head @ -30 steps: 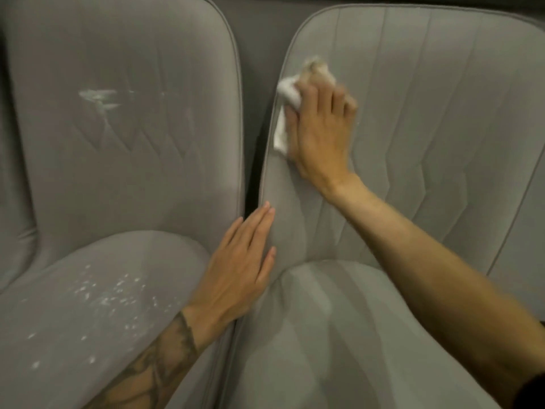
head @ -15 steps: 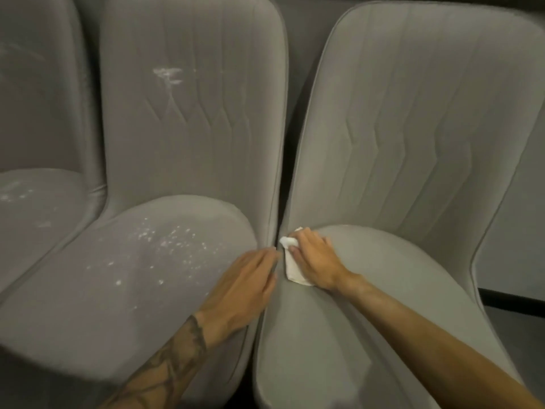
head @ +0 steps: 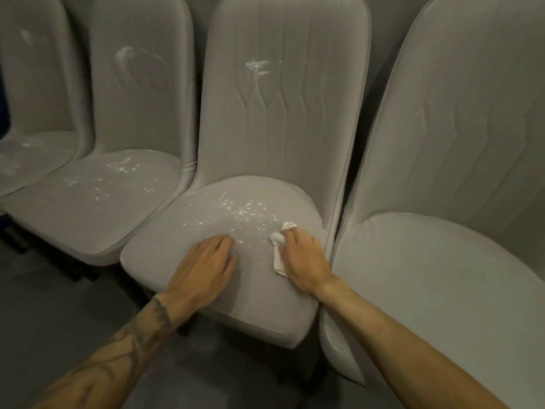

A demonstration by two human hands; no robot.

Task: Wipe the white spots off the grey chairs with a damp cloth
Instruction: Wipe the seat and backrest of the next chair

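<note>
Several grey upholstered chairs stand side by side. The middle chair (head: 283, 128) has white spots (head: 244, 211) scattered over its seat and a white smear (head: 258, 67) on its backrest. My right hand (head: 303, 258) holds a small white cloth (head: 278, 252) pressed onto the right side of that seat, just beside the spots. Flat on the seat's front left rests my left hand (head: 203, 267), fingers straight, touching the edge of the spotted patch. The chair at the right (head: 442, 202) shows no spots.
A second spotted chair (head: 97, 202) stands to the left, with white marks on seat and backrest, and a further marked chair (head: 26, 154) lies at the far left edge. Dark floor (head: 53, 305) runs in front of the chairs.
My right hand carried the cloth from the right chair's backrest down to its seat edge, then over onto the middle chair's seat. My left hand shifted onto that seat too. The view pulled back.
</note>
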